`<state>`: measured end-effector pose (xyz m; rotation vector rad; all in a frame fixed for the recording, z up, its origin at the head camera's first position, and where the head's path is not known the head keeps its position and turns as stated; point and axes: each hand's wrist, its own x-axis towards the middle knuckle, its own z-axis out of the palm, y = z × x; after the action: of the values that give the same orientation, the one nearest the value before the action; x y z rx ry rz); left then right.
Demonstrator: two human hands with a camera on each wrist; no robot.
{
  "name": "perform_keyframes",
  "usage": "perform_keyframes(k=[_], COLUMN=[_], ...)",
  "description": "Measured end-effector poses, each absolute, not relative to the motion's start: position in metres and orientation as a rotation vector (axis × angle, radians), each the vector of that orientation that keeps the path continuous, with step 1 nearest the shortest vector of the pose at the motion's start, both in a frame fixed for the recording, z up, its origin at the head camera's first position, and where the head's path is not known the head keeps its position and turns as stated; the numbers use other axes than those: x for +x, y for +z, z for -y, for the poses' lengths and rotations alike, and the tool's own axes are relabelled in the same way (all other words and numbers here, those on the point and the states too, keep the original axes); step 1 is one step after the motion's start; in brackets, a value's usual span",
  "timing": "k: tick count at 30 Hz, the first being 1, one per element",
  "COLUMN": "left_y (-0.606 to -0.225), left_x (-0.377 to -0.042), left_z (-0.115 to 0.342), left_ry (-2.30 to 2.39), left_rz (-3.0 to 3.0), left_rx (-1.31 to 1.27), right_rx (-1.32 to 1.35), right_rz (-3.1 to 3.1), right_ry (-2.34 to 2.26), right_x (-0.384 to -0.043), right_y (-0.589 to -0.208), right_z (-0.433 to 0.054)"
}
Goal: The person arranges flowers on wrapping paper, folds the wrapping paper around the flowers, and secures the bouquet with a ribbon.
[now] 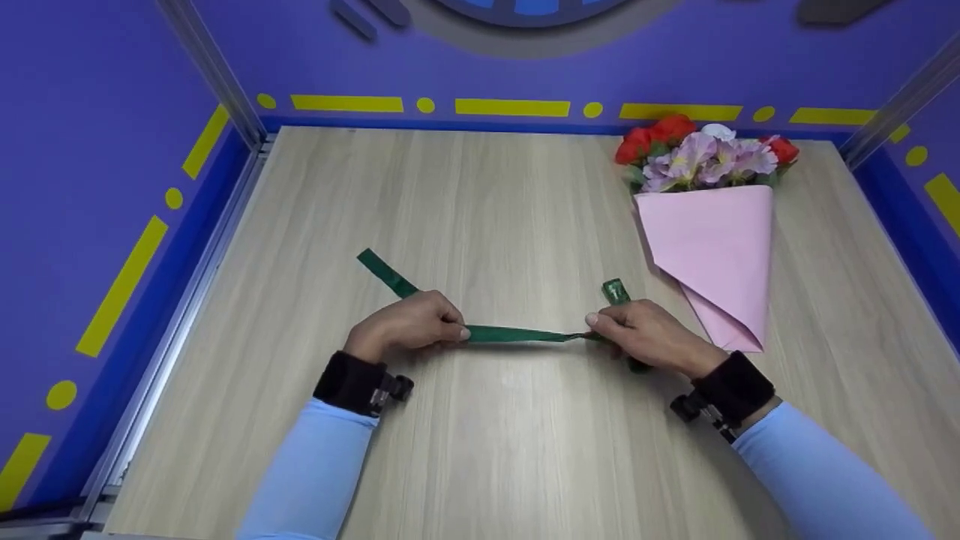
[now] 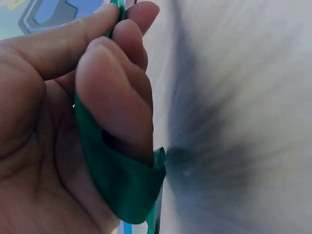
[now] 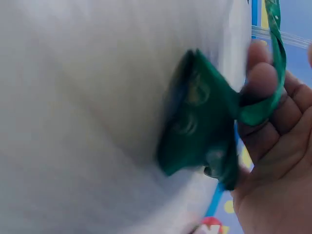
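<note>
A green ribbon (image 1: 517,334) stretches nearly straight between both hands, low over the table. My left hand (image 1: 412,322) pinches it between thumb and fingertips, and its flat tail sticks out behind the hand to the upper left. In the left wrist view, a stretch of the ribbon (image 2: 124,190) curves under the curled fingers. My right hand (image 1: 652,334) pinches the other end, where the ribbon looks narrow and twisted. Patterned ribbon folds (image 3: 195,131) hang beside the right fingers in the right wrist view; part is hidden by the hand in the head view.
At the back right of the wood-grain table (image 1: 450,195) lies a bouquet of red and lilac flowers (image 1: 705,159) in pink wrapping paper (image 1: 712,240). Purple panels (image 1: 510,67) with yellow marks border the table at the back and sides.
</note>
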<state>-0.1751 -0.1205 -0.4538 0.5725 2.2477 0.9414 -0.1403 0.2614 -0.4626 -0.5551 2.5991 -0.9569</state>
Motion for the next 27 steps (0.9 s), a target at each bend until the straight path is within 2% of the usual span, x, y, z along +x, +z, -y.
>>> perform_keyframes(k=[7,15,21,24,27], left_y=[-0.450,-0.453,-0.454,-0.454,-0.453], left_x=[-0.177,-0.179,-0.181,-0.181,-0.181], left_z=[0.124,0.135,0.139,0.138,0.136], left_ry=[0.906,0.856,0.819,0.794,0.786], left_rz=[-2.283,-2.329,-2.379,-2.402,-2.399], left_rx=[0.524,0.458,0.424,0.410,0.411], right_rx=[-0.939,-1.097,-0.969,-0.856,-0.858], right_rz=[-2.923,-3.179,-3.155,-3.118,-3.135], right_ry=[-0.662,-0.451,-0.258,-0.287,-0.396], right_x=[-0.139,-0.137,-0.128,-0.125,-0.129], right_y=[-0.463,-0.469,-0.468,-0.467,-0.467], right_z=[-0.267,-0.285,-0.297,-0.297,-0.291])
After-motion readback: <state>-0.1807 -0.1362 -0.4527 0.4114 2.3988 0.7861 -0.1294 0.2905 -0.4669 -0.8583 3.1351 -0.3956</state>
